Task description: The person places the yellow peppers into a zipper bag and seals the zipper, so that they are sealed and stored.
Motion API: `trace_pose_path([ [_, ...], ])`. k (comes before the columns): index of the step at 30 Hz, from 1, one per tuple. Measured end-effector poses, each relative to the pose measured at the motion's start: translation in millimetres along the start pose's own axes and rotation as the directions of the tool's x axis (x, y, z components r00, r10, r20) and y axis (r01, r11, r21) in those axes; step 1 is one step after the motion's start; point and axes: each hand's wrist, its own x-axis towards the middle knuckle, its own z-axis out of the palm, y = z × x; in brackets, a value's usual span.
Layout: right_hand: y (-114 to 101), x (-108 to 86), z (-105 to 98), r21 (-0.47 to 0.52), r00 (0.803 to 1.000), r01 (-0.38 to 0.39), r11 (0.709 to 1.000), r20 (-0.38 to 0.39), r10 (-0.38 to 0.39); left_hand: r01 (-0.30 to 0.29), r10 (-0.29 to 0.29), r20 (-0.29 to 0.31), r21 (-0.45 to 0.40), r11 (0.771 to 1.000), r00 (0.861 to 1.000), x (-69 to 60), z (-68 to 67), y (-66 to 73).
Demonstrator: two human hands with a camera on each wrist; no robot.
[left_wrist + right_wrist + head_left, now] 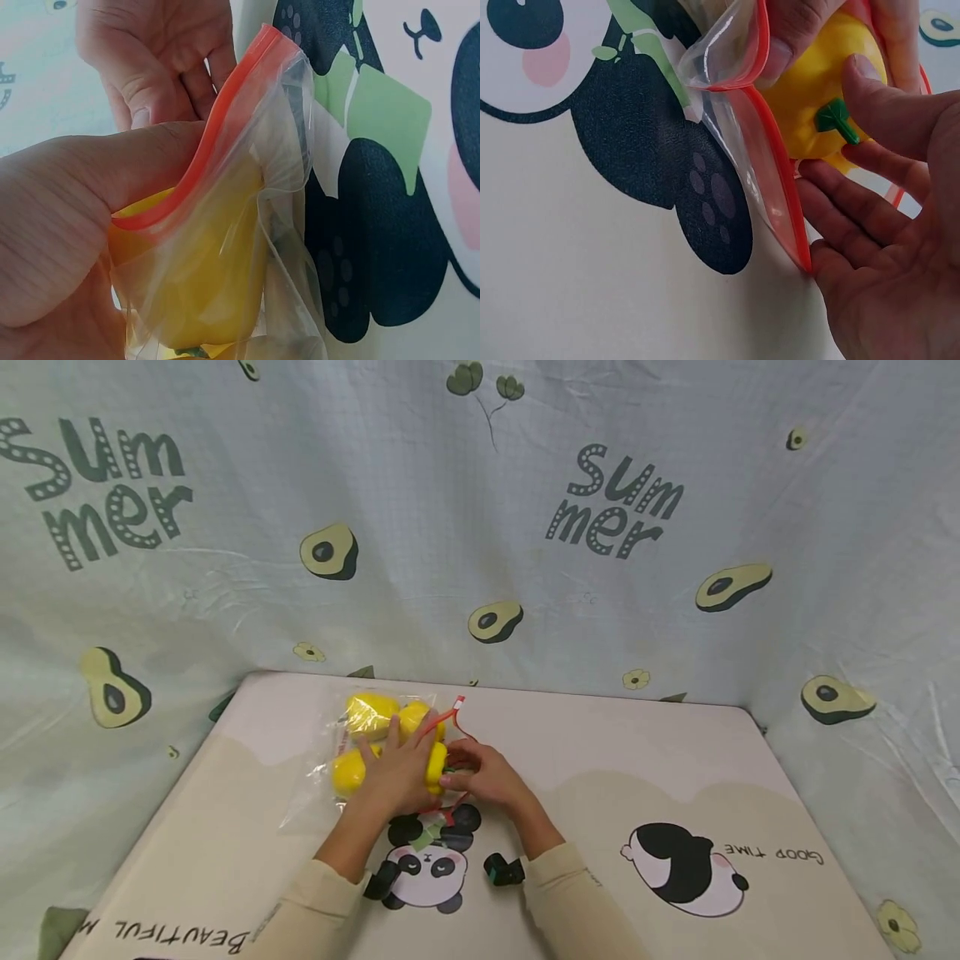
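Note:
A clear zip bag [311, 789] with a red-edged mouth lies toward the table's left, holding several yellow pieces [372, 714]. My left hand [399, 778] spreads over it and grips its mouth; in the left wrist view the thumb presses the red zip edge [202, 154] beside a yellow pepper [214, 277]. At the mouth, my right hand [491, 777] pinches a yellow pepper [810, 86] with a green stem [836, 120], thumb on its near face and fingertips below. The bag's red edge [780, 150] runs alongside. The left palm is partly hidden.
The table [600, 735] has a printed cover with pandas. Two small black objects, one [382, 879] by the left wrist and one [503, 870] by the right, show near the sleeves. A patterned curtain [420, 552] hangs behind and at both sides.

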Motion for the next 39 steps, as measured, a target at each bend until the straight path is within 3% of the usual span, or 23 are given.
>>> trace_pose_path([
  [8, -4.5, 2.3, 2.8, -0.070, 0.998, -0.053, 0.996, -0.018, 0.052, 0.002, -0.002, 0.004, -0.006, 1.000, 1.000, -0.4, -2.1, 0.8],
  [17, -6.4, 4.3, 5.4, -0.144, 0.998, -0.060, 0.988, -0.007, 0.059, -0.007, 0.007, 0.021, -0.031, 0.999, 1.000, -0.2, -1.9, 0.8],
  [21, -2.6, 3.1, 4.7, -0.087, 0.999, -0.048, 0.995, -0.007, 0.048, -0.009, 0.010, 0.017, -0.031, 0.999, 1.000, 0.1, -1.3, 0.6],
  [25, 0.8, 1.6, 4.2, -0.039, 0.997, -0.044, 0.998, -0.058, 0.042, -0.005, 0.006, 0.017, -0.033, 0.999, 1.000, 0.6, -1.0, 1.2],
  [31, -0.5, 0.8, 7.3, -0.036, 0.988, -0.063, 0.997, -0.146, 0.057, 0.002, -0.002, 0.026, -0.024, 1.000, 1.000, 1.8, 0.2, 0.7],
  [39, -6.0, 4.9, 13.7, -0.028, 0.975, -0.134, 0.991, -0.182, 0.127, 0.002, -0.001, 0.031, -0.035, 0.999, 1.000, 0.0, -0.8, -0.9],
])
